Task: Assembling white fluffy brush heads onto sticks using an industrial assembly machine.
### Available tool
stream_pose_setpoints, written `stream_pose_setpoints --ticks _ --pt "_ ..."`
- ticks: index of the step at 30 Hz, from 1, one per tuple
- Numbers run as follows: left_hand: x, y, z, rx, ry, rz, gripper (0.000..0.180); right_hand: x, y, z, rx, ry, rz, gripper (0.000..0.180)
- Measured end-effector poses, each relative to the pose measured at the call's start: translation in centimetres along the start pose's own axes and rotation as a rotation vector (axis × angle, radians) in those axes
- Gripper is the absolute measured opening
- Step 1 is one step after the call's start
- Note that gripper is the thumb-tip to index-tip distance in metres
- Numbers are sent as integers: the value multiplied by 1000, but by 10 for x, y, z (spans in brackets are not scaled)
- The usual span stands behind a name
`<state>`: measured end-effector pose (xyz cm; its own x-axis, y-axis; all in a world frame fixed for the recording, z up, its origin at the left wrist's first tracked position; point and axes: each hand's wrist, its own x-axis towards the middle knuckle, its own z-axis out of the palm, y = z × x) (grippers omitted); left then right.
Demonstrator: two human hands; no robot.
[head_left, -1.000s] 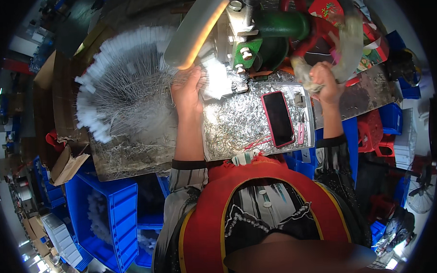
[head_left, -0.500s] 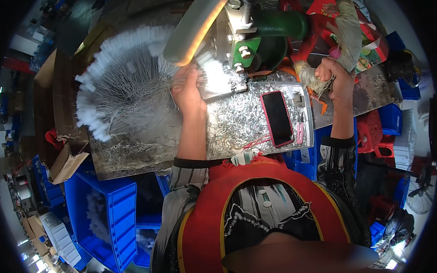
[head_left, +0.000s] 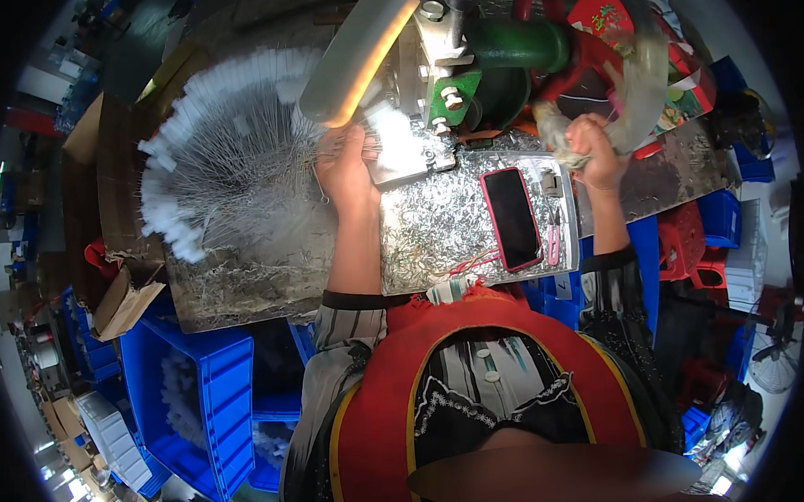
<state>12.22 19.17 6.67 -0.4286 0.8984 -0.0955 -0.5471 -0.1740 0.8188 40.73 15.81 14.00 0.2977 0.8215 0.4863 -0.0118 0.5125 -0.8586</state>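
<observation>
A fan-shaped pile of thin grey wires with white block-like ends (head_left: 239, 142) lies left of a green hand press (head_left: 510, 48). My left hand (head_left: 350, 169) is closed on several of the thin wires, right beside the press's brightly lit metal block (head_left: 408, 158). Glare hides the tips of these wires. On the other side, my right hand (head_left: 598, 156) grips the press's curved lever (head_left: 644, 83), which is wrapped in pale, worn material. A long lamp (head_left: 360, 53) glows over the left hand and hides part of the wires.
On the foil-like silver sheet (head_left: 428, 241) lie a phone in a pink case (head_left: 511, 219) and a small pink tool (head_left: 553, 244). A red printed box (head_left: 602, 14) stands behind the lever. Blue bins (head_left: 226, 408) sit below the table's left edge, near torn cardboard (head_left: 129, 300).
My right hand has moved slightly left with the lever, which has swung and looks blurred. My left hand stays almost in place by the press.
</observation>
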Motion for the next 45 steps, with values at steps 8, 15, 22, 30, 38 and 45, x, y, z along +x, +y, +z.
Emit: stream_pose_setpoints --ticks 8,15,22,30,38,45 --pt "-5 2 -1 23 93 11 22 13 -23 -7 7 -71 246 22" --pt "-5 4 12 122 113 44 23 27 -50 -1 -26 -37 375 21" --pt "-3 4 8 118 111 39 23 20 -37 -2 -17 -28 358 20" --pt "-3 2 6 154 35 47 22 5 0 -10 22 -115 100 24" --pt "-2 1 11 82 124 79 19 18 -41 0 -5 -19 322 20" --pt "-2 4 12 102 139 49 18 22 -44 0 1 -19 402 17"
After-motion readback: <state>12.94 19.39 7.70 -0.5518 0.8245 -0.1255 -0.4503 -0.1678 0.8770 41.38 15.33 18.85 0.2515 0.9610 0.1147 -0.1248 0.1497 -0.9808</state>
